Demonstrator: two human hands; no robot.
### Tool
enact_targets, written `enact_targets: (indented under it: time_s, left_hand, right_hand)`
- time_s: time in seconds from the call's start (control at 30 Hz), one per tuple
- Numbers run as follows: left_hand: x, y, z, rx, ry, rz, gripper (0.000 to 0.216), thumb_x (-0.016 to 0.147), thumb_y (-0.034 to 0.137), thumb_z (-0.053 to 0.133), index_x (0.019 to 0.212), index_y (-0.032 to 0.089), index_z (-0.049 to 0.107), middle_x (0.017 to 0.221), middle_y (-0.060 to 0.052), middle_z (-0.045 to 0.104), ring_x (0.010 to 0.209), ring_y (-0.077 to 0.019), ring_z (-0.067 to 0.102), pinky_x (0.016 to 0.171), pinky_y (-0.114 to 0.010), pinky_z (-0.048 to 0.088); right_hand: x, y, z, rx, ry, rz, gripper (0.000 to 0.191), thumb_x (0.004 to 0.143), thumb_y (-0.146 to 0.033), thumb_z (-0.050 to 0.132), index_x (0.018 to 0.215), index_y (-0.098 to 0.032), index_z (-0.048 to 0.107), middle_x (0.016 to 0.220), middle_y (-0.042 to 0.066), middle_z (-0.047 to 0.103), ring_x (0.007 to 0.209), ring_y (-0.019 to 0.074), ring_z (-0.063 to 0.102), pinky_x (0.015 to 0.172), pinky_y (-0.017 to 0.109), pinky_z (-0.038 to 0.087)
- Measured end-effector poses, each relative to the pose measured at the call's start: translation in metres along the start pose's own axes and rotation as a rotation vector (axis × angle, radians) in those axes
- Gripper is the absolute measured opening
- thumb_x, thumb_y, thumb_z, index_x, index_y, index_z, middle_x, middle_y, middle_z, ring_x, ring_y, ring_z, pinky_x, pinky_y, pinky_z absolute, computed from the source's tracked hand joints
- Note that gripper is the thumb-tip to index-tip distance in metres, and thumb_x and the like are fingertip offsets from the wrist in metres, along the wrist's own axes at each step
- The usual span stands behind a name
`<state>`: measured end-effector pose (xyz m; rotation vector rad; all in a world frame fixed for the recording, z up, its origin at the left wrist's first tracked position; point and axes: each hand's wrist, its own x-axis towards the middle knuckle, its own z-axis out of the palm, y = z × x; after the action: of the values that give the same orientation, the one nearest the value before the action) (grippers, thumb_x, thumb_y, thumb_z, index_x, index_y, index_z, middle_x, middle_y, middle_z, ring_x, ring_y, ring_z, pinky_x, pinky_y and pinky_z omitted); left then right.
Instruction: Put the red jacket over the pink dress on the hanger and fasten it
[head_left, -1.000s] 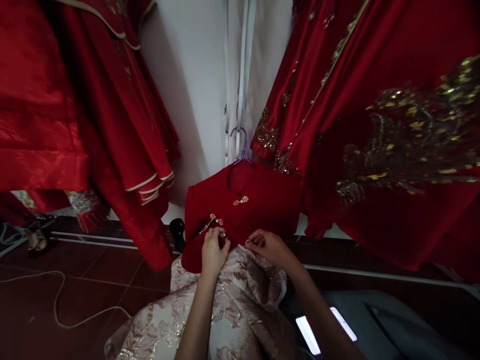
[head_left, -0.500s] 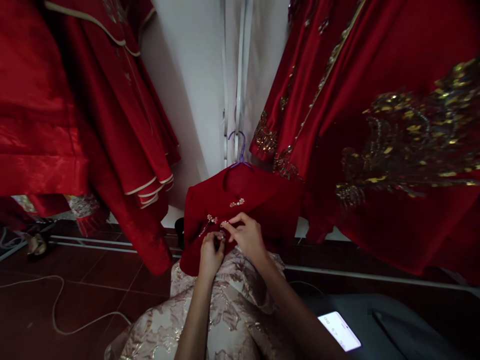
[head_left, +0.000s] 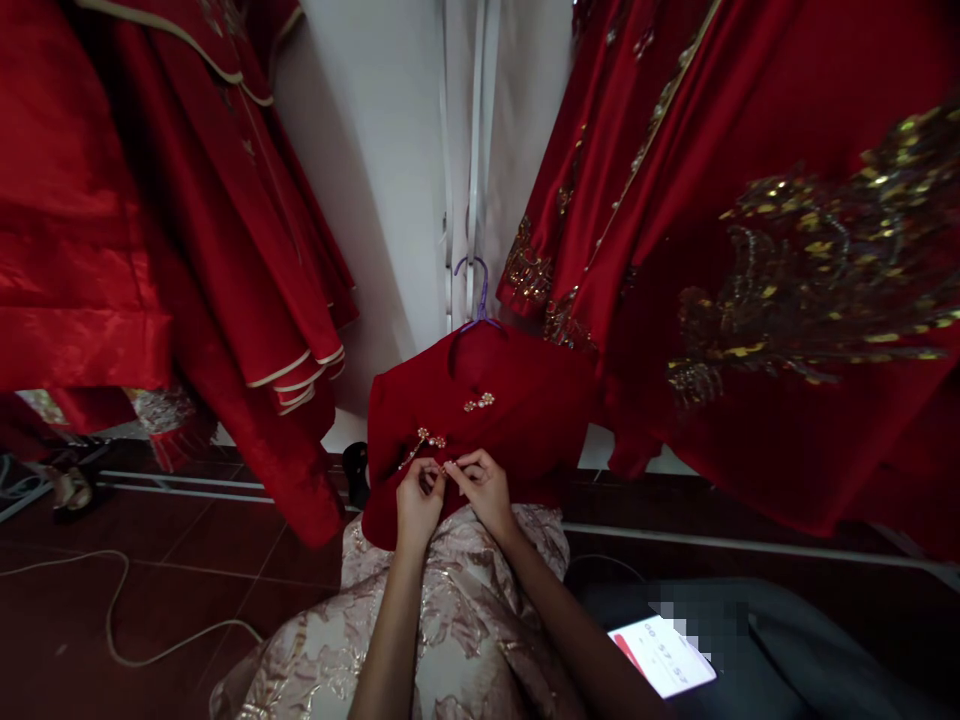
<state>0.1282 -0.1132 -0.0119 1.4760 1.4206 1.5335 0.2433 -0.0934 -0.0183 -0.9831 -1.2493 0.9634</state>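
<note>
A small red jacket hangs on a purple hanger in front of me, above a cream and gold brocade skirt. Pearl and gold clasps run down its front. My left hand and my right hand meet at the lowest clasp near the jacket's hem. Both hands pinch that clasp, fingers pressed together on it.
Red gowns hang at the left and right, the right gown with gold embroidery. A white wall corner is behind. A lit phone lies at the lower right on a dark surface. A cord trails over the dark red floor.
My right hand moved from the hem at the right over to the lowest clasp, joining my left hand there. The phone screen has shifted in view.
</note>
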Motion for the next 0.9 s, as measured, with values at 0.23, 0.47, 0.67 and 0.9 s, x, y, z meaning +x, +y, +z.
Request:
enact_targets:
  time_s: [0.23, 0.47, 0.67, 0.9]
  left_hand:
    - [-0.0007, 0.0036, -0.0007, -0.069, -0.007, -0.010, 0.022, 0.071, 0.030, 0.062, 0.086, 0.014, 0.060, 0.075, -0.003, 0.064, 0.062, -0.0109, 0.054, 0.059, -0.021, 0.043]
    - [-0.0002, 0.0017, -0.0030, -0.120, 0.020, -0.071, 0.021, 0.067, 0.027, 0.065, 0.082, 0.013, 0.065, 0.073, -0.004, 0.066, 0.061, -0.0110, 0.057, 0.058, -0.020, 0.044]
    - [-0.0004, -0.0014, -0.0034, -0.143, 0.019, -0.119, 0.025, 0.065, 0.030, 0.066, 0.083, 0.012, 0.068, 0.076, -0.006, 0.069, 0.064, -0.0131, 0.061, 0.060, -0.022, 0.047]
    - [0.0000, -0.0030, -0.0044, -0.079, 0.039, -0.103, 0.025, 0.063, 0.031, 0.068, 0.079, 0.013, 0.069, 0.072, -0.006, 0.070, 0.061, -0.0137, 0.062, 0.059, -0.023, 0.048]
  right_hand:
    - [-0.0012, 0.0079, 0.0006, -0.061, 0.038, -0.016, 0.031, 0.071, -0.046, 0.066, 0.079, -0.020, 0.052, 0.060, -0.001, 0.061, 0.046, 0.0111, 0.056, 0.040, 0.020, 0.040]
    - [-0.0006, 0.0085, 0.0012, -0.083, 0.039, -0.022, 0.030, 0.071, -0.045, 0.067, 0.079, -0.019, 0.052, 0.058, -0.002, 0.059, 0.044, 0.0102, 0.054, 0.041, 0.020, 0.040]
    - [-0.0016, 0.0080, 0.0016, -0.084, 0.037, -0.015, 0.031, 0.071, -0.046, 0.065, 0.080, -0.019, 0.053, 0.058, -0.001, 0.061, 0.043, 0.0103, 0.053, 0.042, 0.021, 0.040]
    - [-0.0010, 0.0059, 0.0008, -0.110, 0.030, -0.010, 0.029, 0.073, -0.045, 0.064, 0.081, -0.020, 0.054, 0.056, -0.002, 0.060, 0.043, 0.0107, 0.053, 0.042, 0.021, 0.039]
